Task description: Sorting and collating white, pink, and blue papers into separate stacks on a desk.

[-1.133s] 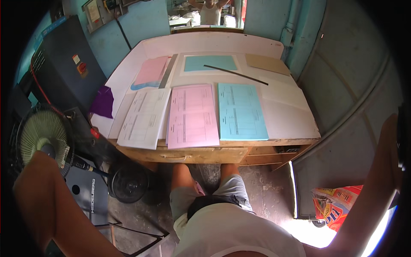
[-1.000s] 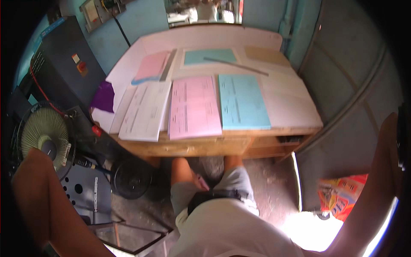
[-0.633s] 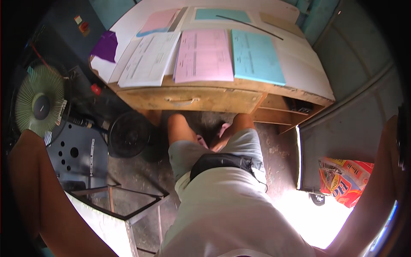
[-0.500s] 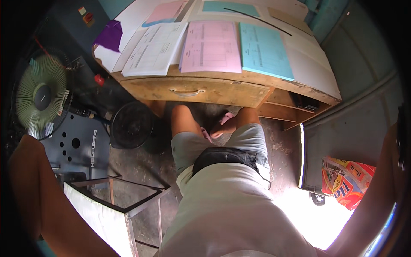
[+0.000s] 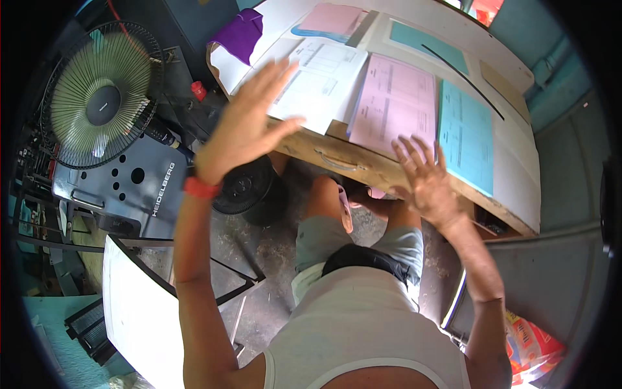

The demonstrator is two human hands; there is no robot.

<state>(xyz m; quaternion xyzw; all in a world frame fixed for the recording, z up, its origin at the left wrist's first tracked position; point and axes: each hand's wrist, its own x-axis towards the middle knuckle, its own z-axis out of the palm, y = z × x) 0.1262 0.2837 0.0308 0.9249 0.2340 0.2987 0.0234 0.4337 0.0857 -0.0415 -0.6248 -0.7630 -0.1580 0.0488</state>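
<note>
Both your hands are open and hold nothing: your left hand [image 5: 249, 129] is raised before the white sheet [image 5: 317, 81], your right hand [image 5: 424, 178] spread just below the pink sheet [image 5: 392, 104] at the bench [image 5: 363, 165] edge.

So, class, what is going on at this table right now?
A person sits at a wooden table with both hands raised and open, holding nothing. The left hand hangs over the white sheet; the right hand is at the table's near edge by the pink sheet. A blue sheet lies beside that, and a fan stands to the left.
</note>
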